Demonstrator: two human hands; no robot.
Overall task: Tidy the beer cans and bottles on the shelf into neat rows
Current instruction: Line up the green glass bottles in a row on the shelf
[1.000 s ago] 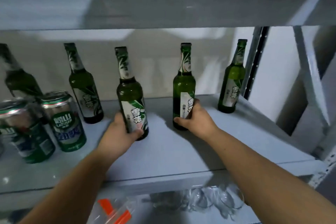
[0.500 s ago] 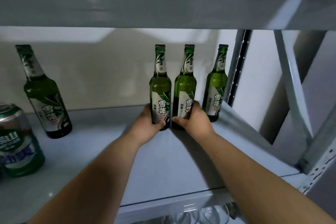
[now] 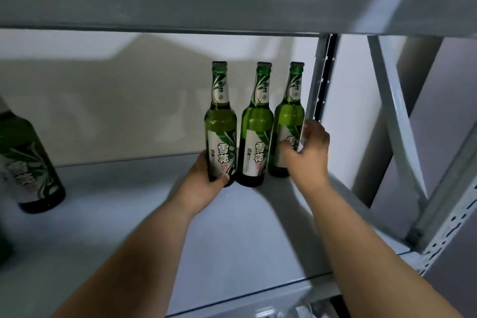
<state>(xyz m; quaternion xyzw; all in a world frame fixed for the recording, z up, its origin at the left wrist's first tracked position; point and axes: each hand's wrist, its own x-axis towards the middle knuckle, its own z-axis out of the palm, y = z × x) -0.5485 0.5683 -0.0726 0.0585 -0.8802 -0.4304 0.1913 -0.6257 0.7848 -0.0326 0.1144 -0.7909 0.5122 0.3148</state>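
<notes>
Now my left hand point(image 3: 204, 183) grips the leftmost bottle point(image 3: 220, 121), upright just beside the middle bottle point(image 3: 256, 124) on the shelf point(image 3: 232, 240). My right hand point(image 3: 308, 157), blurred, is at the rightmost bottle point(image 3: 289, 119); I cannot tell whether it grips.

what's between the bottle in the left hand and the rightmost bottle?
One more green bottle, upright, close beside both the held bottle and the rightmost bottle. Head view.

One head-worn camera looks forward and slightly down, close onto the shelf point(image 3: 90, 214).
</notes>
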